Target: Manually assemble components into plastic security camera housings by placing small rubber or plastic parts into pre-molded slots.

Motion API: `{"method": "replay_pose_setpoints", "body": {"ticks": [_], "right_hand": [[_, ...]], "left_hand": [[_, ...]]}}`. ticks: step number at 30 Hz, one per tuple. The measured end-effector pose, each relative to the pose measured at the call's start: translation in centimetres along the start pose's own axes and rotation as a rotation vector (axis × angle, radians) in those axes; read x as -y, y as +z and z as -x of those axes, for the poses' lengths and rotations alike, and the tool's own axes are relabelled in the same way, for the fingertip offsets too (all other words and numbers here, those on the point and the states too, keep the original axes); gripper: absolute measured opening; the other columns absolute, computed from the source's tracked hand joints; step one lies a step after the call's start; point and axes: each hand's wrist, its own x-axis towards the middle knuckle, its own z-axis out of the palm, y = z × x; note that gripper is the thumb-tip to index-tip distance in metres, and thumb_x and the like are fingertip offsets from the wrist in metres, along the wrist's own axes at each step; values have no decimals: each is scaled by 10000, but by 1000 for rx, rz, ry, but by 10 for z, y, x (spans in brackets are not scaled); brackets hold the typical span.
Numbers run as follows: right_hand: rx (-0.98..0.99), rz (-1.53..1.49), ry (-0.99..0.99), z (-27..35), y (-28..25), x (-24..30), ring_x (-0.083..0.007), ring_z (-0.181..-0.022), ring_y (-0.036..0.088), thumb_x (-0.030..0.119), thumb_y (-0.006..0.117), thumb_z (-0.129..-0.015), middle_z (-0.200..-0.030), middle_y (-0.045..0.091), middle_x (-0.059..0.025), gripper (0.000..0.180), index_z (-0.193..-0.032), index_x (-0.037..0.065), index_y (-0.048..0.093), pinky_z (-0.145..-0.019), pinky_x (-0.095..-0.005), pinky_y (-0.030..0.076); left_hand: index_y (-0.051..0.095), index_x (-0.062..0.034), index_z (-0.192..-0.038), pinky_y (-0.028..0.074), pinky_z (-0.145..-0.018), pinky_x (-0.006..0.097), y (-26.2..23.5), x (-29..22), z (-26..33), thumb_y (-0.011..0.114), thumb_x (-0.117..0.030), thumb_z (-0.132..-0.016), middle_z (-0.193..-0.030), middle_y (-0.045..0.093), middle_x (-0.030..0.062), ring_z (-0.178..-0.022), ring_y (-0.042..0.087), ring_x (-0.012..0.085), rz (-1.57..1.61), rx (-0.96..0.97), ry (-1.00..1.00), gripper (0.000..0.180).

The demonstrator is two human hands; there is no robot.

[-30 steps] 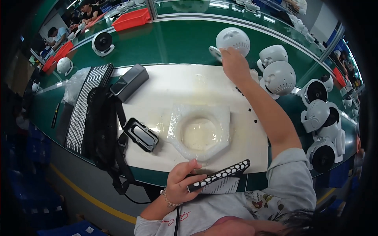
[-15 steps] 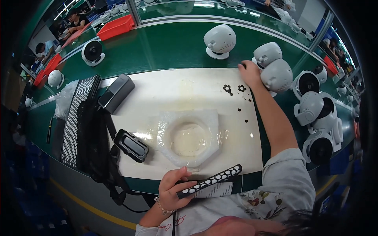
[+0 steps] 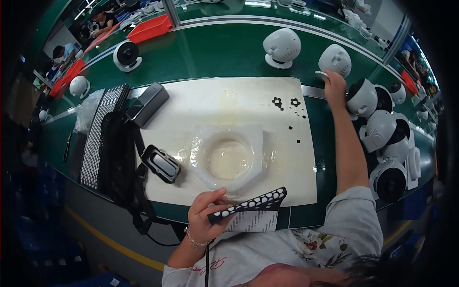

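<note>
green bench (image 3: pixel 224 52) runs wide across the view, its far half mostly bare, with one white fan (image 3: pixel 282 47) standing alone there. on it lies a cream mat (image 3: pixel 229 103), open across its upper half; its near edge meets the bench edge. a clear tray (image 3: pixel 228 155) sits in the mat's middle. a cluster of white fans (image 3: pixel 389 143) crowds the bench right of the mat. a perforated strip rack (image 3: pixel 98 134) and black straps (image 3: pixel 126 162) lie past the mat's left edge. right hand (image 3: pixel 334 82) reaches beyond the mat's far right corner, fingers curled on the base of a fan (image 3: pixel 334 60). left hand (image 3: pixel 205 215) hangs off the near edge, fingers pinched shut on a black dotted strip (image 3: pixel 248 205). small black pads (image 3: pixel 285 103) dot the mat near its right edge
</note>
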Motion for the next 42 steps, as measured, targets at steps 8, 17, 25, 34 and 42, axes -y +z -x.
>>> {"method": "replay_pose_setpoints", "body": {"ticks": [8,17,25,34,42], "right_hand": [[116,-1221,403,-12,-126,118,-87,-768,558,209,512,-868,-885,577,-74,357,-1137,-13,439,-636,-208,444],[988,-1515,410,43,-148,230,-23,-562,438,192,484,-880,-733,513,-11,383,-1222,68,365,-491,-157,357],[542,-1429,-217,92,-150,183,-154,-780,500,197,601,-814,-966,492,-98,394,-1110,30,402,-666,-270,417],[636,-1322,-316,98,-168,193,-167,-721,567,26,685,-704,-819,565,-83,440,-1078,46,454,-590,-255,451],[790,-1292,-194,82,-176,190,-200,-725,588,44,642,-740,-853,588,-84,288,-1004,38,528,-621,-278,466]], "left_hand": [[572,-31,-802,483,-649,285,1,0,2,723,-11,-592,-961,612,119,-752,605,213,37,6,27,259],[606,32,-791,443,-603,249,-1,-8,0,710,2,-639,-794,626,113,-675,585,173,111,-48,-162,188],[578,22,-837,449,-603,212,1,-17,6,672,18,-695,-755,604,62,-655,565,102,399,-223,-446,171],[579,23,-827,415,-566,198,3,-25,1,674,37,-691,-706,590,30,-634,526,68,575,-154,-652,166],[589,35,-723,396,-500,213,7,-22,1,691,29,-666,-645,582,65,-550,520,92,300,-133,-472,117]]}}
